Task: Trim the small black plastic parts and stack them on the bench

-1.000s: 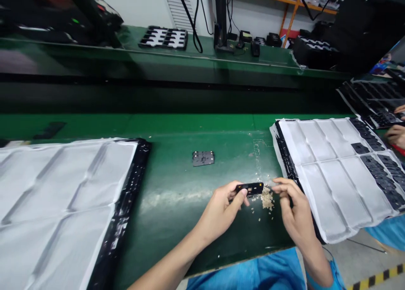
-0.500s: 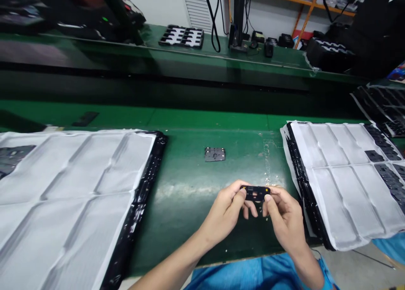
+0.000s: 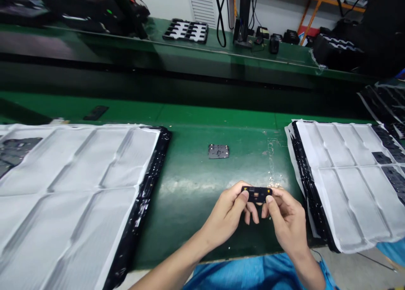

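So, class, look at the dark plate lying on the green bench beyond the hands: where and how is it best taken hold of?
Probably by its two shorter edges, left and right, coming down from above. The dark plate lies flat and looks thin, so little can be hooked from below, while the bare green bench on both sides leaves room for a pinch.

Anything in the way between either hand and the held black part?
Nothing visible: left hand and right hand pinch the black part at opposite ends. The dark plate lies apart, beyond them.
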`<state>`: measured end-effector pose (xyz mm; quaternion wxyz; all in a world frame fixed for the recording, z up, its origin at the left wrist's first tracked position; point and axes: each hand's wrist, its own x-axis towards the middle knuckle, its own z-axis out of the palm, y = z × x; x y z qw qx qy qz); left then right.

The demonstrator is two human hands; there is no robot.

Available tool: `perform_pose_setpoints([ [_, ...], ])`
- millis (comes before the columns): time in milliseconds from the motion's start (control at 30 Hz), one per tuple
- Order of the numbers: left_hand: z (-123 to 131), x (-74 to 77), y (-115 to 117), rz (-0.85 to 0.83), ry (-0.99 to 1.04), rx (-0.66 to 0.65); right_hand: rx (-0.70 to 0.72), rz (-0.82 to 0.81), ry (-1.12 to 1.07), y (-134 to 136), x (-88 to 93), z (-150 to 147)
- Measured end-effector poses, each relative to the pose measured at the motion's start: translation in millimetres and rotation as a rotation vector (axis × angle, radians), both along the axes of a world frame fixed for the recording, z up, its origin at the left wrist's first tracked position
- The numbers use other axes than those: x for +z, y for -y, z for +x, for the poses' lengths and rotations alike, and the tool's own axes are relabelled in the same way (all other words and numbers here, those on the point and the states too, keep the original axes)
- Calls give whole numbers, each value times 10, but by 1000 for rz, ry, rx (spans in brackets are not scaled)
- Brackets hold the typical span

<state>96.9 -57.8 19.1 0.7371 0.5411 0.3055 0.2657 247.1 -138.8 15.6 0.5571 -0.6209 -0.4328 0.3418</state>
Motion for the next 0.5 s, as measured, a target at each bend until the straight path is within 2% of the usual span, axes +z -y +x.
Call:
perform_pose_setpoints([
  [200, -3, -50, 18, -11, -10, 26, 28, 4, 24, 5, -17, -6],
  [500, -27, -4, 13, 3, 41, 1, 16, 0, 15, -5, -33, -2],
])
